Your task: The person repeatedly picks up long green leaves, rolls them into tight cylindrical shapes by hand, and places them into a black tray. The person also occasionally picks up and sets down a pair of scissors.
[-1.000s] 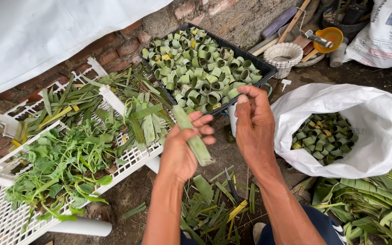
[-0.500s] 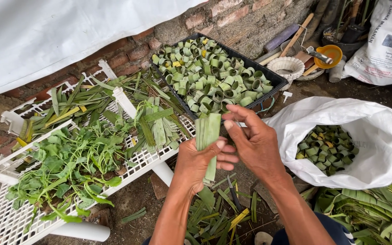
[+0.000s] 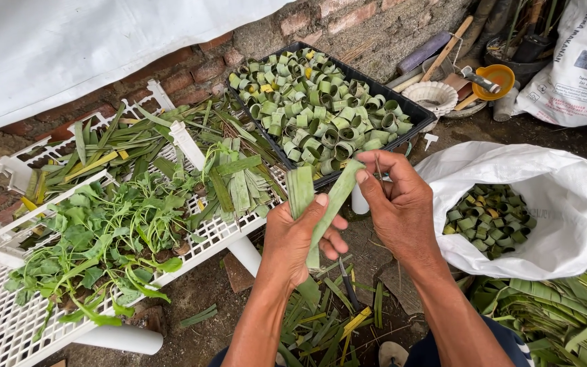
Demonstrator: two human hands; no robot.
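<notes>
We see the left hand (image 3: 297, 241) with its grip clamped on a green leaf strip (image 3: 321, 204), thumb pressed across it. The right hand (image 3: 399, 204) pinches the strip's upper end beside a thin sliver, fingers together on it. The strip is held above the ground, just in front of a black tray (image 3: 409, 109) filled with leaf rolls (image 3: 314, 102). A white sack (image 3: 565, 211) holding more rolls stands right; a white rack (image 3: 8, 319) with loose leaves (image 3: 103, 231) lies left.
</notes>
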